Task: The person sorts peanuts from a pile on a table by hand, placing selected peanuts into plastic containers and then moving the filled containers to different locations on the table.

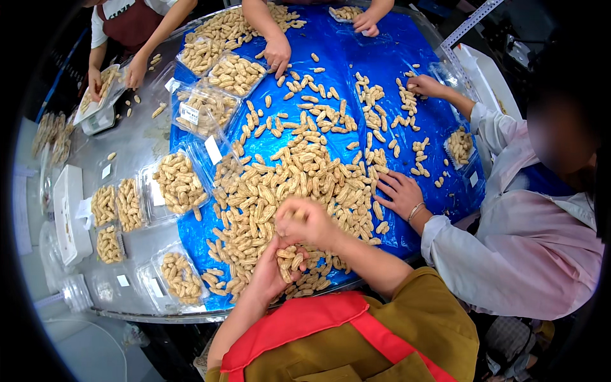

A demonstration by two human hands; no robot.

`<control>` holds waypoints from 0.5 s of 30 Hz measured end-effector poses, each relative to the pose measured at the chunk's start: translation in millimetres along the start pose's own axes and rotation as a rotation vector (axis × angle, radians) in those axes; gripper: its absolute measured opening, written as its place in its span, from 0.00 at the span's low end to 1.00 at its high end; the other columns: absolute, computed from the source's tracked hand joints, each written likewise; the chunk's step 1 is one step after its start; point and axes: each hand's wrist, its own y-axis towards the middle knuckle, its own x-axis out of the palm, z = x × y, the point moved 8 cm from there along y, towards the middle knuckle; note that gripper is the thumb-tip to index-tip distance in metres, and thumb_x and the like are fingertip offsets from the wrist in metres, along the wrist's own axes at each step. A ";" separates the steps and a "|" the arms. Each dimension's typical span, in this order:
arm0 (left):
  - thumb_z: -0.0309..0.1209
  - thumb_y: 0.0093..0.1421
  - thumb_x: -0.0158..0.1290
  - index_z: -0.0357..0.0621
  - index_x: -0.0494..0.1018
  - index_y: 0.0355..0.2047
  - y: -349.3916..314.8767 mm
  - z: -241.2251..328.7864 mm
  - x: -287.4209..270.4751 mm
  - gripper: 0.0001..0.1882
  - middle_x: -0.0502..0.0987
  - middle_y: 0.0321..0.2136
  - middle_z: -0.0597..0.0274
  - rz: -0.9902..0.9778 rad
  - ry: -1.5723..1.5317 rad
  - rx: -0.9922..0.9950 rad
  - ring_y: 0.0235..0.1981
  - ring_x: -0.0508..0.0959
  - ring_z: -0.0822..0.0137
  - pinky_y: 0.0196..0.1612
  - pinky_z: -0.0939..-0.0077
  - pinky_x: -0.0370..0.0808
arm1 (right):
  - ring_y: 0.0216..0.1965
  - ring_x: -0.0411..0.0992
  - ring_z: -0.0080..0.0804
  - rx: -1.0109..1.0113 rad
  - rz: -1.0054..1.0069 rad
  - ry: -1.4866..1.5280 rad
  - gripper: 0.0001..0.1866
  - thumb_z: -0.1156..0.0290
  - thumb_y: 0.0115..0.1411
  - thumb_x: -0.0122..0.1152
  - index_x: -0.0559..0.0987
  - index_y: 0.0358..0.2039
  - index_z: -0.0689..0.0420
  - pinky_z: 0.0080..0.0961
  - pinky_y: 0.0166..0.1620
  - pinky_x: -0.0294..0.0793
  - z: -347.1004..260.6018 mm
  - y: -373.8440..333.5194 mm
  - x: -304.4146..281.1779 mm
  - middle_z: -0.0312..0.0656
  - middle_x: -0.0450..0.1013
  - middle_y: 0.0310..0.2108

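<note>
My left hand [270, 275] is cupped around a few unshelled peanuts [289, 260], low over the near edge of the heap. Just above it is my right hand [313, 224], fingers curled in and slightly blurred. A pale peanut seems to show between those fingers. Beneath and beyond both hands spreads a big pile of peanuts [305, 167] on a blue plastic sheet [398, 239]. To the left of my hands, an open clear clamshell box [197, 280] holds peanuts, and a fuller clear box [203, 184] lies farther back.
A co-worker's hand [401, 194] rests at the pile's right edge; the other hand [425, 86] reaches among loose peanuts. Across the table another person's hand [277, 54] touches peanuts. At far left, someone holds a tray over a scale [102, 120]. A white bin [71, 216] stands left.
</note>
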 end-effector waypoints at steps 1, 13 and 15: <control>0.45 0.68 0.34 0.44 0.67 0.48 0.1 1.6 3.8 0.21 0.75 0.36 0.57 -0.038 -0.011 -0.002 0.31 0.76 0.65 0.23 0.77 0.71 | 0.25 0.70 0.20 -0.105 -0.088 -0.150 0.07 0.68 0.56 0.60 0.75 0.30 0.59 0.17 0.24 0.70 -2.9 -7.2 18.7 0.37 0.72 0.29; 0.44 0.67 0.41 0.47 0.67 0.52 -18.1 27.7 -47.9 0.20 0.76 0.36 0.62 0.111 -0.184 0.238 0.31 0.77 0.72 0.24 0.77 0.74 | 0.44 0.72 0.45 -0.721 -0.287 -0.364 0.09 0.76 0.46 0.63 0.78 0.31 0.58 0.43 0.51 0.69 -44.5 -22.5 90.3 0.45 0.75 0.35; 0.46 0.66 0.42 0.48 0.69 0.51 -27.7 26.5 -51.0 0.21 0.76 0.36 0.62 -0.045 -0.390 0.201 0.30 0.77 0.70 0.20 0.77 0.73 | 0.43 0.73 0.46 -0.692 -0.279 -0.433 0.09 0.78 0.46 0.64 0.77 0.31 0.59 0.40 0.48 0.71 -48.3 -19.3 88.5 0.45 0.74 0.35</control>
